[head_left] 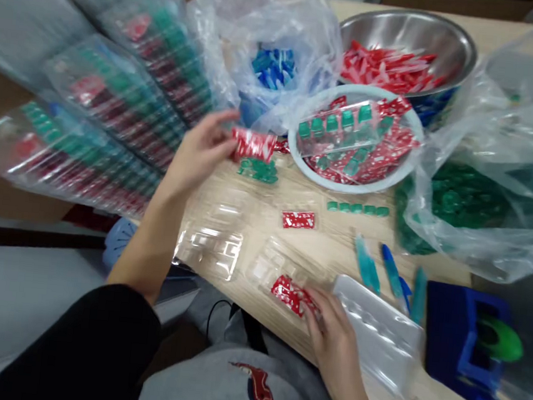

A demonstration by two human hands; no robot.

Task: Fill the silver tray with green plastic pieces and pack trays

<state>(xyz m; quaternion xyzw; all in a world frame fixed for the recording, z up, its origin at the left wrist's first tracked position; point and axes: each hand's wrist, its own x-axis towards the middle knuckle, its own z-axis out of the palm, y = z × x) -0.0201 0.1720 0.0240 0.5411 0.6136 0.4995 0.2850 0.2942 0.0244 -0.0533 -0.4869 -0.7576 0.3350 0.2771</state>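
Observation:
Between the fingertips of my left hand (208, 147) is a red-and-white patterned packet (254, 145), held above a small heap of green pieces (258, 169). My right hand (330, 325) pinches another red patterned packet (288, 294) at its right end, over a clear plastic tray (265, 264) near the table's front edge. A third red packet (298, 220) lies flat between the hands, with a row of green pieces (357, 209) to its right. More clear trays (210, 245) rest below my left hand.
Stacks of filled clear packs (111, 97) stand at left. Behind are a bag of blue pieces (273, 67), a steel bowl (464, 52) and a white basin (295, 146). At right are a bag of green pieces (469, 194), a white tray (378, 336) and a blue tape dispenser (451, 337).

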